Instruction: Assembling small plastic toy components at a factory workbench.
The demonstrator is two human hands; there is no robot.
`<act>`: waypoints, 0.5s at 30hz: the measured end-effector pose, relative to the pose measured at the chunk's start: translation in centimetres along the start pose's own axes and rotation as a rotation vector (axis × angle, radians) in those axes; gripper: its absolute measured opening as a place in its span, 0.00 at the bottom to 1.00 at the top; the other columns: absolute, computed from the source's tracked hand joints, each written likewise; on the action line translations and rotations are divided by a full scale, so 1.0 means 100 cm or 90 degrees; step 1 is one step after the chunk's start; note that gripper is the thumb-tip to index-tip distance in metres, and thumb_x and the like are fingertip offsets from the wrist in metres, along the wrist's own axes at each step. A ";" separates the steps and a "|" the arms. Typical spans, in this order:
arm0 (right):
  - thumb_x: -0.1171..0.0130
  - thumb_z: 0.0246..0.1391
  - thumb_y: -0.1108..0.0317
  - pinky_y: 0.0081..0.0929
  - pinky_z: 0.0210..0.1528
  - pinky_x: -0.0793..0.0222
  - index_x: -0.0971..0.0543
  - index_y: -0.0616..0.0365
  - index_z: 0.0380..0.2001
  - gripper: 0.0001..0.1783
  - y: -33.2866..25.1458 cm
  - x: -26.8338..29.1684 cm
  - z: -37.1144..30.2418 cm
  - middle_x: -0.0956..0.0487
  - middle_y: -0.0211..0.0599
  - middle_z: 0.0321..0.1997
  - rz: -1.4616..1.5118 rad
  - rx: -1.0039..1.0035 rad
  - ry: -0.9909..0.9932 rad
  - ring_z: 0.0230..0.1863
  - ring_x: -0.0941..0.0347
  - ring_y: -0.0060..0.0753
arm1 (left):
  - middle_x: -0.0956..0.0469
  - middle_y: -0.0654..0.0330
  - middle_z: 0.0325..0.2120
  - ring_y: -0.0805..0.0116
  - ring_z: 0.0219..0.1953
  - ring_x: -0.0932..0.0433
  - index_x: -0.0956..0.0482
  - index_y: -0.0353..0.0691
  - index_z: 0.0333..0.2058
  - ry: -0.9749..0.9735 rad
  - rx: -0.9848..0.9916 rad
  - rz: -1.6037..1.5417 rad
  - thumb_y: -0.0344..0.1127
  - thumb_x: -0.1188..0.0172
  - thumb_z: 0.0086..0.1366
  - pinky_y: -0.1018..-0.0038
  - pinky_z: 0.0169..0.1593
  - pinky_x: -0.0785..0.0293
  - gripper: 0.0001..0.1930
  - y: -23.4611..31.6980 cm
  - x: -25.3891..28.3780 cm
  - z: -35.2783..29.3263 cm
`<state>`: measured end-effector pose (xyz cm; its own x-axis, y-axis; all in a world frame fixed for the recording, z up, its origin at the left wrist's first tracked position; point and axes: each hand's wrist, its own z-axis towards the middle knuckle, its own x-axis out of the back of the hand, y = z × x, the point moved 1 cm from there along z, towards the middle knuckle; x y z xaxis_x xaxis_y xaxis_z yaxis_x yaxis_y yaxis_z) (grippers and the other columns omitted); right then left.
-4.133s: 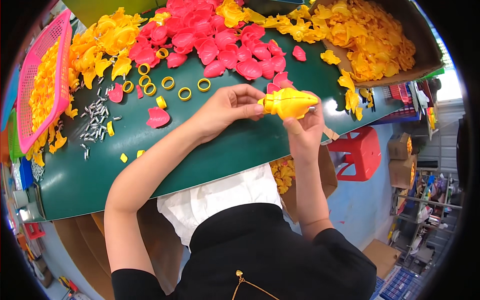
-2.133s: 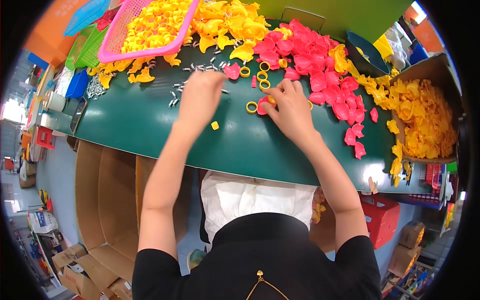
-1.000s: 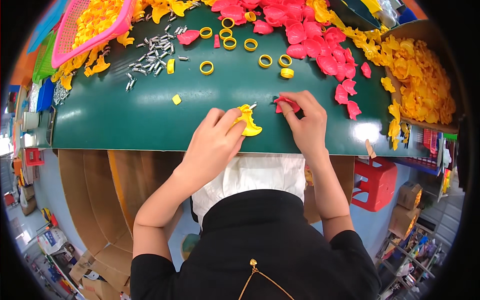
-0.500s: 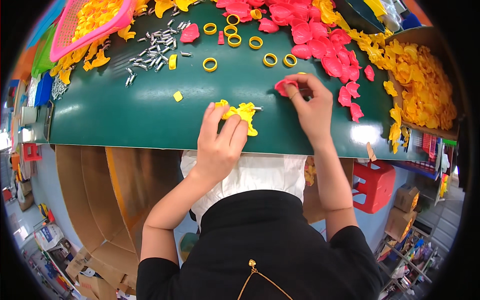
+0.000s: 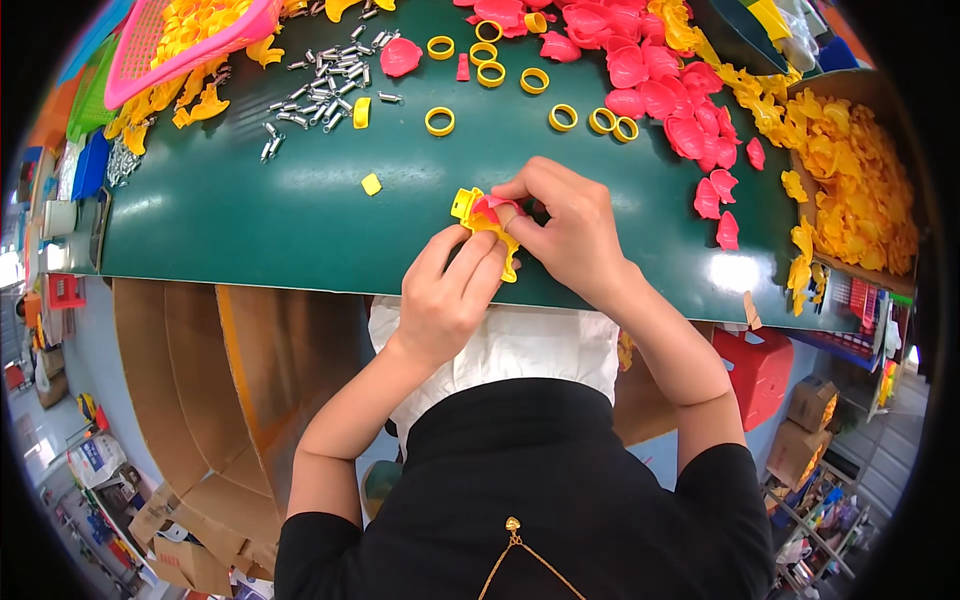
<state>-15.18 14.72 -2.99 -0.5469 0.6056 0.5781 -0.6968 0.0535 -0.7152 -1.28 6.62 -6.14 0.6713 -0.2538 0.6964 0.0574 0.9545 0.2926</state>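
Note:
My left hand (image 5: pixel 445 295) grips a yellow plastic toy body (image 5: pixel 478 218) just above the near edge of the green table (image 5: pixel 250 230). My right hand (image 5: pixel 565 225) pinches a small pink plastic piece (image 5: pixel 493 205) and presses it against the top of the yellow body. Both hands meet over the part, and my fingers hide most of it.
Yellow rings (image 5: pixel 440 121) and small metal screws (image 5: pixel 320 75) lie farther back. Pink shell pieces (image 5: pixel 660 95) pile at the back right beside a box of yellow parts (image 5: pixel 850 180). A pink basket (image 5: pixel 190 40) of yellow parts sits back left. A cardboard box (image 5: pixel 220 380) stands below the table.
My right hand brought the pink piece left onto the yellow body, and both hands closed together around it near the table edge.

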 end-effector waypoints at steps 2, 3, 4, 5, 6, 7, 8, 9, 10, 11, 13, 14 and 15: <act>0.37 0.44 0.78 0.22 0.22 0.33 0.22 0.63 0.27 0.05 -0.001 0.001 0.001 0.24 0.35 0.24 -0.021 0.011 -0.016 0.21 0.28 0.28 | 0.23 0.56 0.36 0.57 0.38 0.24 0.22 0.33 0.34 -0.010 -0.013 0.002 0.26 0.37 0.42 0.69 0.38 0.23 0.15 -0.001 -0.001 -0.002; 0.37 0.44 0.79 0.23 0.23 0.33 0.22 0.63 0.27 0.05 -0.002 0.003 0.002 0.24 0.35 0.24 -0.044 0.023 -0.031 0.21 0.28 0.29 | 0.23 0.56 0.36 0.57 0.38 0.24 0.22 0.33 0.34 -0.011 -0.011 0.003 0.26 0.37 0.42 0.69 0.38 0.23 0.15 -0.002 -0.001 -0.002; 0.37 0.44 0.79 0.23 0.23 0.33 0.22 0.63 0.27 0.05 -0.003 0.005 0.004 0.24 0.35 0.24 -0.043 0.023 -0.032 0.21 0.28 0.29 | 0.23 0.56 0.36 0.57 0.38 0.24 0.22 0.33 0.34 -0.009 -0.010 0.001 0.26 0.38 0.42 0.69 0.38 0.23 0.15 -0.002 -0.001 -0.001; 0.37 0.43 0.79 0.23 0.23 0.32 0.23 0.63 0.27 0.06 -0.005 0.007 0.007 0.24 0.36 0.25 -0.059 0.025 -0.051 0.21 0.28 0.30 | 0.23 0.56 0.36 0.57 0.38 0.24 0.22 0.33 0.33 -0.007 -0.010 -0.002 0.26 0.38 0.42 0.69 0.38 0.23 0.15 -0.002 0.000 -0.001; 0.37 0.43 0.79 0.24 0.23 0.32 0.23 0.63 0.27 0.06 -0.005 0.007 0.008 0.24 0.36 0.25 -0.076 0.027 -0.069 0.21 0.27 0.31 | 0.23 0.56 0.36 0.57 0.38 0.24 0.22 0.33 0.33 -0.009 -0.008 -0.002 0.26 0.38 0.42 0.69 0.38 0.23 0.15 -0.002 -0.001 -0.001; 0.37 0.43 0.79 0.24 0.23 0.32 0.23 0.63 0.27 0.06 -0.005 0.007 0.008 0.24 0.36 0.25 -0.075 0.026 -0.070 0.21 0.27 0.31 | 0.23 0.56 0.36 0.57 0.38 0.24 0.22 0.33 0.34 -0.005 -0.006 -0.006 0.26 0.38 0.42 0.69 0.37 0.23 0.15 -0.002 -0.002 -0.001; 0.36 0.42 0.79 0.25 0.22 0.31 0.23 0.63 0.26 0.06 -0.006 0.007 0.008 0.24 0.36 0.25 -0.082 0.030 -0.065 0.22 0.27 0.33 | 0.23 0.56 0.36 0.57 0.38 0.24 0.22 0.33 0.34 -0.001 -0.005 -0.011 0.26 0.38 0.42 0.69 0.37 0.23 0.15 -0.003 -0.002 -0.001; 0.36 0.42 0.79 0.26 0.22 0.31 0.24 0.62 0.26 0.06 -0.006 0.007 0.007 0.25 0.36 0.26 -0.090 0.034 -0.060 0.22 0.26 0.35 | 0.23 0.56 0.36 0.57 0.38 0.24 0.22 0.33 0.34 -0.003 -0.004 -0.012 0.26 0.38 0.42 0.69 0.37 0.23 0.15 -0.003 -0.001 0.000; 0.36 0.42 0.79 0.26 0.22 0.31 0.24 0.62 0.26 0.06 -0.008 0.006 0.006 0.25 0.36 0.26 -0.090 0.032 -0.061 0.22 0.26 0.35 | 0.23 0.56 0.36 0.57 0.38 0.24 0.22 0.33 0.34 -0.005 -0.007 -0.011 0.26 0.38 0.42 0.69 0.37 0.23 0.15 -0.003 -0.001 0.001; 0.36 0.41 0.78 0.27 0.22 0.31 0.23 0.61 0.26 0.07 -0.010 0.005 0.002 0.25 0.35 0.25 -0.151 0.051 -0.056 0.22 0.26 0.36 | 0.23 0.56 0.36 0.57 0.38 0.24 0.22 0.33 0.34 -0.008 -0.008 -0.009 0.26 0.38 0.42 0.69 0.37 0.23 0.15 -0.002 -0.001 0.001; 0.36 0.41 0.78 0.28 0.21 0.30 0.23 0.60 0.26 0.07 -0.011 0.004 -0.001 0.25 0.34 0.25 -0.212 0.069 -0.051 0.23 0.26 0.37 | 0.23 0.56 0.36 0.57 0.38 0.24 0.22 0.33 0.33 -0.007 -0.011 -0.009 0.26 0.38 0.42 0.69 0.36 0.23 0.15 -0.003 0.000 0.002; 0.36 0.40 0.78 0.29 0.21 0.31 0.23 0.59 0.27 0.07 -0.011 0.004 -0.001 0.25 0.34 0.26 -0.225 0.078 -0.054 0.23 0.26 0.37 | 0.23 0.56 0.36 0.57 0.38 0.24 0.22 0.33 0.33 -0.003 -0.015 -0.009 0.26 0.38 0.42 0.70 0.36 0.23 0.15 -0.003 0.000 0.002; 0.36 0.40 0.77 0.29 0.21 0.31 0.23 0.59 0.27 0.08 -0.012 0.005 -0.002 0.25 0.33 0.26 -0.238 0.087 -0.057 0.23 0.26 0.38 | 0.23 0.56 0.36 0.57 0.38 0.24 0.22 0.33 0.33 -0.003 -0.015 -0.010 0.26 0.38 0.42 0.70 0.36 0.23 0.15 -0.003 0.001 0.002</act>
<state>-14.50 15.10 -1.96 -0.2787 0.4931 0.8241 -0.9070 0.1469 -0.3946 -1.38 6.27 -6.07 0.6673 -0.2691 0.6945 0.0851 0.9539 0.2878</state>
